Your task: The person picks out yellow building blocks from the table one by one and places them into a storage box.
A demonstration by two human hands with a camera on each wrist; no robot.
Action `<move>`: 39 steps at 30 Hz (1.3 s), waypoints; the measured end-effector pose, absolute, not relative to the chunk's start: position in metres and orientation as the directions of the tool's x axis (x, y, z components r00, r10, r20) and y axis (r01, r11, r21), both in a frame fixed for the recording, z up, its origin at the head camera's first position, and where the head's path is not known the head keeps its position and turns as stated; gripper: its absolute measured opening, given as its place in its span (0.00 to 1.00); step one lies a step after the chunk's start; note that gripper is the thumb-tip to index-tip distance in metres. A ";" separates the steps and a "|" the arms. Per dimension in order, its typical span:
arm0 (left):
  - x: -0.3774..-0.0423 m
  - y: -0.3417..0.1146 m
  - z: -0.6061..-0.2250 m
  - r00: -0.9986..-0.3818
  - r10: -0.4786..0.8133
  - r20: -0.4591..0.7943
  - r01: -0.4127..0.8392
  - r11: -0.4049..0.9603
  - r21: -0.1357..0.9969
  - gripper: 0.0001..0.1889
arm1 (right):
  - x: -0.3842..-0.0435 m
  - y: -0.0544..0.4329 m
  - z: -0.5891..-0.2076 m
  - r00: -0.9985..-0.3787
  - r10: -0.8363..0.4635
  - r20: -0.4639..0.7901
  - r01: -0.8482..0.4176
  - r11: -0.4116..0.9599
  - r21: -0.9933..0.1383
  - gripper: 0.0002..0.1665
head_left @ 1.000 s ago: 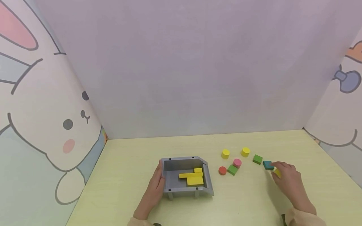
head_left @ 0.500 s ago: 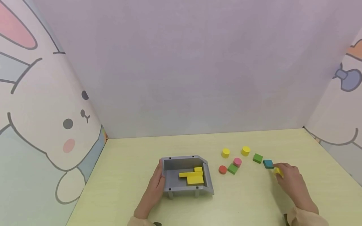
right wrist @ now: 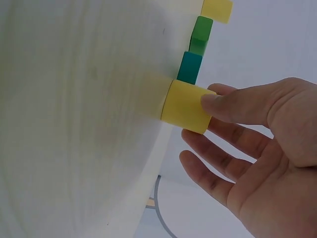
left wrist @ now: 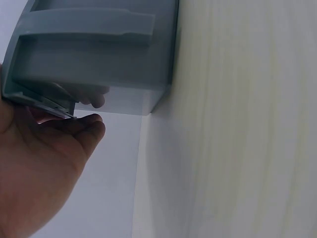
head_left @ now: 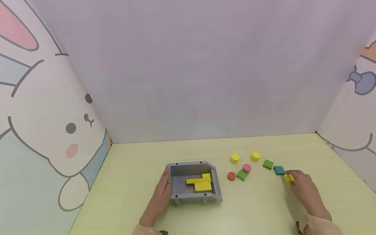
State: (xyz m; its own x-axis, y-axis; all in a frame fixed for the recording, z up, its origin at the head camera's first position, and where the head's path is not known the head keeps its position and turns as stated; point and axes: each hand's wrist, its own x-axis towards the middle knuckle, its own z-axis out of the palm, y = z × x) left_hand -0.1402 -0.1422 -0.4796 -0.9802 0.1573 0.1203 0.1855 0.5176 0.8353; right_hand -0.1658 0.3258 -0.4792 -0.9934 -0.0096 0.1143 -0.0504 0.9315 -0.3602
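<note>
The right hand's (head_left: 304, 187) grip is clamped, thumb against fingers, on a yellow, seemingly cylindrical block (right wrist: 185, 106) at the right of the counter (head_left: 126, 186); the open-topped grey plastic bin (head_left: 191, 196) lies well left, left hand (head_left: 160, 192) touching its left wall.

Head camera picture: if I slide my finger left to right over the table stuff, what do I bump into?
Left hand → gray box → farther-right loose yellow block → farther-right green block → teal block → held yellow block → right hand.
</note>
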 end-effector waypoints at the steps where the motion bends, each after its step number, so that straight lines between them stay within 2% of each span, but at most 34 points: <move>1: -0.140 -0.142 -0.479 -0.981 0.156 0.117 0.182 0.517 0.836 0.29 | -0.167 0.327 -0.479 -0.995 -0.008 0.099 -0.043 0.932 -0.360 0.20; 7: -0.140 -0.142 -0.480 -0.976 0.165 0.146 0.211 0.520 0.827 0.29 | -0.169 0.330 -0.480 -0.997 -0.024 0.076 -0.050 0.933 -0.355 0.20; 19: -0.141 -0.142 -0.481 -0.974 0.170 0.149 0.218 0.529 0.820 0.29 | -0.161 0.318 -0.476 -0.989 -0.029 0.146 -0.080 0.929 -0.361 0.23; 28: -0.140 -0.142 -0.482 -0.974 0.164 0.154 0.218 0.525 0.822 0.29 | -0.156 0.302 -0.471 -0.980 -0.041 0.192 -0.109 0.928 -0.357 0.22; 39: -0.139 -0.142 -0.482 -0.972 0.154 0.177 0.232 0.528 0.817 0.29 | -0.157 0.278 -0.473 -0.923 -0.092 0.374 -0.218 0.926 -0.309 0.19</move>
